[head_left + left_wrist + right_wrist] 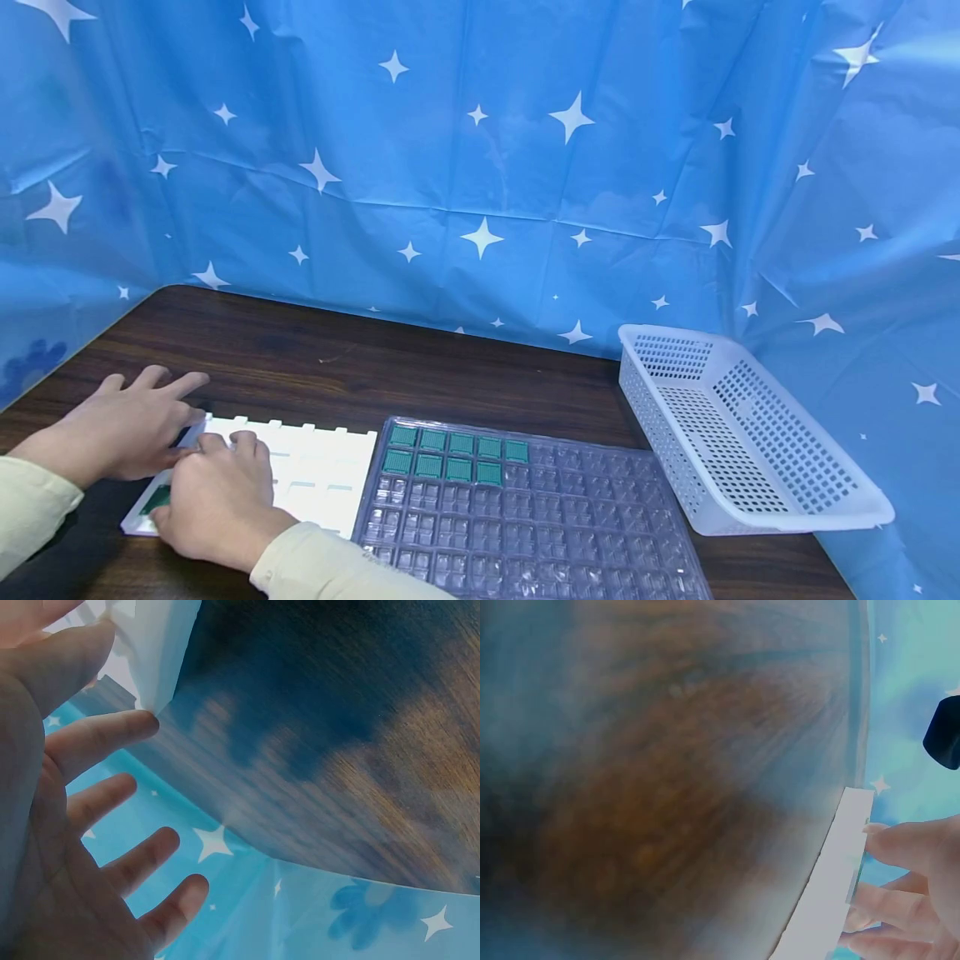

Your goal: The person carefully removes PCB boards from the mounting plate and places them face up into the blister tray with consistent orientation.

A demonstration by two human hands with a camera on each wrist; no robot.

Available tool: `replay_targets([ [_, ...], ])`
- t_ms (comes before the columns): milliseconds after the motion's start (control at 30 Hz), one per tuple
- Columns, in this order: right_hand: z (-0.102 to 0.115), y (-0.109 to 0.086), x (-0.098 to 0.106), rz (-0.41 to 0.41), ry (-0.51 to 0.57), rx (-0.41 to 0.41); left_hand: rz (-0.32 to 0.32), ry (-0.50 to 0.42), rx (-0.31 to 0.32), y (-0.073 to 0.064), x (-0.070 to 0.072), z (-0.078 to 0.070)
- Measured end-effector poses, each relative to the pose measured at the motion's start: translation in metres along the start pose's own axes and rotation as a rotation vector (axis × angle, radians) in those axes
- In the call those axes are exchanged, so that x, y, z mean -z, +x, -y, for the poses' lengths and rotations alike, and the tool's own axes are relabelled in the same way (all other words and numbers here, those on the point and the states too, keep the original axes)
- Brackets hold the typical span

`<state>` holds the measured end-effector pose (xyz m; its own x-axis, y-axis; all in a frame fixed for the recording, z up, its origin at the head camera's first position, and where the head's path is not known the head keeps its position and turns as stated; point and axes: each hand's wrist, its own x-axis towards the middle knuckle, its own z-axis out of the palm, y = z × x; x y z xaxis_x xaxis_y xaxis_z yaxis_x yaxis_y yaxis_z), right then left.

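Note:
A white slotted tray [318,475] lies at the left of the table, with a green chip-like square [156,500] at its near left end. My left hand [123,425] is over the tray's left end, fingers spread. In the left wrist view, the index fingertip touches a corner of the tray [161,682] and the thumb lies against it. Over the tray's left part is my right hand [221,496], its thumb near the green square. The right wrist view shows its thumb and fingers [892,907] at the tray's edge; whatever lies under the fingertips is hidden.
Right of the white tray lies a clear plastic compartment tray [525,533], with several green squares [431,440] in its two far rows. A white perforated basket [802,521] stands at the right. Blue star-patterned cloth [480,167] hangs behind the dark wood table [300,358].

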<state>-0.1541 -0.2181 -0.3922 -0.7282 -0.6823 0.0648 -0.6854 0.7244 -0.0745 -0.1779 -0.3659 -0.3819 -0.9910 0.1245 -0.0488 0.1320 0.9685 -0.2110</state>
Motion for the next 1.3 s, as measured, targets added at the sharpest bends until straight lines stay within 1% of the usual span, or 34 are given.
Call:
replay_targets([
  [333,-0.002,0.0,0.006,0.02,-0.041,0.015,0.008,-0.005,0.002,0.0,0.001,0.0],
  [567,-0.01,-0.007,0.011,-0.007,-0.114,0.018,0.012,-0.006,0.0,0.0,-0.001,0.0],
  [800,-0.028,-0.011,0.017,0.015,-0.095,0.041,-0.002,0.021,0.003,0.003,-0.003,-0.001],
  [1000,-0.041,-0.016,0.02,-0.021,-0.084,0.048,-0.01,0.024,0.005,0.003,-0.005,-0.001],
  [1300,-0.055,-0.024,0.027,-0.045,-0.08,0.059,-0.003,0.034,0.013,0.004,-0.006,-0.001],
])
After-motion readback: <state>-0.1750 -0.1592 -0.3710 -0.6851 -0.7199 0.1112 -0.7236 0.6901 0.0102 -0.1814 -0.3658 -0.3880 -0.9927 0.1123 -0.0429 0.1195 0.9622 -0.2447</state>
